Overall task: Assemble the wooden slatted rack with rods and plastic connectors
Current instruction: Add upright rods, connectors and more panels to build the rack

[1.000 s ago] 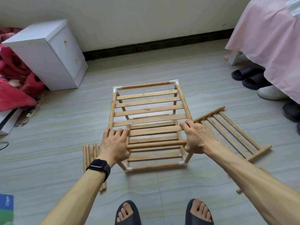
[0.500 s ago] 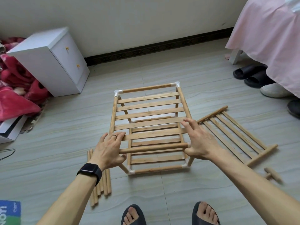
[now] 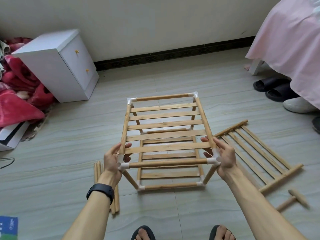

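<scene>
The two-tier wooden slatted rack [image 3: 166,123] stands on the floor in the middle, with white plastic connectors at its corners. My left hand [image 3: 112,160] grips the near-left top corner connector [image 3: 123,165], fingers over the side rod and thumb under it. At the near-right top corner connector [image 3: 212,161], my right hand [image 3: 225,158] holds on the same way, one finger lying along the side rod. A spare slatted panel [image 3: 256,153] lies flat to the right. Several loose rods [image 3: 115,201] lie on the floor under my left wrist.
A small wooden mallet [image 3: 292,199] lies near the panel's front end. A white cabinet [image 3: 57,66] and red blankets [image 3: 15,94] are at the left. A pink-covered bed [image 3: 290,40] with slippers [image 3: 270,85] under it is at the right. My sandalled feet [image 3: 142,232] are at the bottom edge.
Both hands have left the top of the near slats and front rod and moved outward to the two near top corners. The camera has tilted, bringing the mallet into view.
</scene>
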A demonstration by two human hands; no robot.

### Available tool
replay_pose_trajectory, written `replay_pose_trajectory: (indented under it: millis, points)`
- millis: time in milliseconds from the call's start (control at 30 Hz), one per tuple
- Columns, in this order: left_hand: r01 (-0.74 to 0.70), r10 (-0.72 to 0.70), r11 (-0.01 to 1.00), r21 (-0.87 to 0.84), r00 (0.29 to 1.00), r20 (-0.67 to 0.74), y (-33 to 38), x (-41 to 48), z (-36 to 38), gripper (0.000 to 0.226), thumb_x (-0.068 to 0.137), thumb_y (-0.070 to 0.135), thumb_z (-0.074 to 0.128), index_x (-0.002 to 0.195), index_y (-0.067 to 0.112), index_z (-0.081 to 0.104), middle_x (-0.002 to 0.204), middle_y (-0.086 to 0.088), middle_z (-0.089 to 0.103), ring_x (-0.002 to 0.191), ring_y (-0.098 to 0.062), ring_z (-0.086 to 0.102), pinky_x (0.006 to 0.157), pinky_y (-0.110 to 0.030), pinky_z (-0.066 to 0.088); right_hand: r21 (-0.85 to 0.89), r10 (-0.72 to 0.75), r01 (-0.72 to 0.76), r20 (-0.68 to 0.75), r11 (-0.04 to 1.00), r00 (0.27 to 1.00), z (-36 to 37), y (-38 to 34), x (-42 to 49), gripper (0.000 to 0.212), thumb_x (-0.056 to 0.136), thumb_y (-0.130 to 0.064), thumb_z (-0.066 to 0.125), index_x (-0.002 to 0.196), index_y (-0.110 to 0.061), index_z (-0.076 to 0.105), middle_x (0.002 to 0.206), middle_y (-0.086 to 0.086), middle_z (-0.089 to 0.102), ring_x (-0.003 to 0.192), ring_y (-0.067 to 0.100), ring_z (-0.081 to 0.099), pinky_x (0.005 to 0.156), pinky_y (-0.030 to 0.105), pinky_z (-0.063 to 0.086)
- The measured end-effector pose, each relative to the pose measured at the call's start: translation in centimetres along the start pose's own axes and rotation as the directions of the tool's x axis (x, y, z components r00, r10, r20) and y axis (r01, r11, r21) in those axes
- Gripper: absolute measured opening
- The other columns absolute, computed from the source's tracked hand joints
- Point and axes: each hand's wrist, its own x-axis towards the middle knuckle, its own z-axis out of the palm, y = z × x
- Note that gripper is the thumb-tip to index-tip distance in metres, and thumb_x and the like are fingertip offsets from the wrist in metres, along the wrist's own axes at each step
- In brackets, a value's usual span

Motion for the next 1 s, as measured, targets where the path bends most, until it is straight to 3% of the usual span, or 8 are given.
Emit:
replay_pose_trajectory:
  millis: [100,233,333,433,733,833,900,1000]
  points:
    - [0.022,-0.022,1.0,-0.006,1.0,0.02,-0.5,0.4,0.0,0.045,0.099,0.044,0.045,0.109,0.008,0.069,0.114,-0.012,0.074,0.097,-0.024,0.062,0.079,-0.036,0.045,-0.03,-0.082,0.081,-0.033,0.996,0.996,0.3,0.4,0.3,0.045,0.105,-0.035,0.034,0.109,-0.018,0.076,0.125,0.002,0.071,0.123,0.02,0.057,0.092,0.04,0.041]
    - [0.067,-0.067,0.998,-0.016,0.998,-0.02,-0.3,1.0,0.2,0.052,0.1,0.049,0.036,0.088,0.011,0.069,0.1,-0.01,0.074,0.086,-0.023,0.062,0.079,-0.038,0.042,-0.06,-0.047,0.042,-0.073,0.997,0.996,0.8,0.6,0.9,0.047,0.104,-0.042,0.037,0.092,-0.016,0.075,0.108,0.004,0.072,0.11,0.025,0.062,0.086,0.04,0.043]
    - [0.088,-0.095,0.992,-0.091,0.993,-0.072,-0.3,1.2,0.8,0.056,0.102,0.047,0.032,0.082,0.008,0.068,0.094,-0.012,0.074,0.065,-0.018,0.052,0.063,-0.031,0.038,-0.037,-0.008,0.004,-0.109,0.999,0.994,0.9,0.3,1.9,0.049,0.101,-0.05,0.043,0.096,-0.011,0.072,0.098,0.001,0.073,0.086,0.021,0.065,0.073,0.035,0.044]
    - [0.091,-0.106,0.986,-0.136,0.988,-0.112,-0.4,1.6,0.9,0.056,0.102,0.045,0.032,0.082,0.006,0.067,0.092,-0.013,0.074,0.051,-0.013,0.043,0.053,-0.026,0.032,0.008,-0.031,0.032,-0.161,0.999,0.986,0.9,0.4,2.8,0.049,0.09,-0.053,0.055,0.097,-0.008,0.072,0.098,0.004,0.075,0.062,0.01,0.048,0.052,0.021,0.038]
    - [0.09,-0.108,0.987,-0.131,0.984,-0.14,-0.3,1.7,0.8,0.046,0.1,0.038,0.037,0.086,0.006,0.067,0.093,-0.013,0.074,0.051,-0.013,0.047,0.048,-0.021,0.036,0.02,-0.043,0.048,-0.207,0.999,0.977,1.4,0.4,2.6,0.037,0.096,-0.043,0.055,0.07,-0.022,0.071,0.091,0.007,0.075,0.071,0.006,0.049,0.063,0.022,0.038]
    - [0.062,-0.059,0.998,0.015,0.985,-0.164,0.1,1.3,1.4,0.039,0.101,0.036,0.044,0.089,0.009,0.068,0.098,-0.012,0.075,0.056,-0.015,0.051,0.053,-0.024,0.041,-0.13,-0.06,0.033,-0.208,0.991,0.976,1.2,0.1,2.9,0.031,0.094,-0.035,0.058,0.086,-0.014,0.08,0.101,0.004,0.078,0.079,0.013,0.048,0.066,0.027,0.033]
    - [0.063,-0.018,0.978,0.2,0.976,-0.218,0.0,0.9,1.4,0.042,0.103,0.043,0.044,0.088,0.014,0.07,0.099,-0.007,0.074,0.063,-0.017,0.056,0.06,-0.029,0.046,-0.244,-0.074,0.017,-0.224,0.97,0.972,1.0,-0.2,3.0,0.031,0.097,-0.033,0.059,0.104,-0.006,0.073,0.1,0.001,0.078,0.082,0.018,0.05,0.065,0.03,0.037]
    - [0.07,0.057,0.866,0.496,0.97,-0.236,0.1,0.2,0.9,0.048,0.105,0.052,0.035,0.096,0.018,0.068,0.101,-0.003,0.068,0.076,-0.022,0.068,0.064,-0.032,0.05,-0.518,-0.085,-0.038,-0.213,0.855,0.973,0.9,-1.0,2.7,0.03,0.102,-0.037,0.054,0.106,-0.009,0.063,0.095,0.005,0.07,0.069,0.02,0.056,0.059,0.034,0.044]
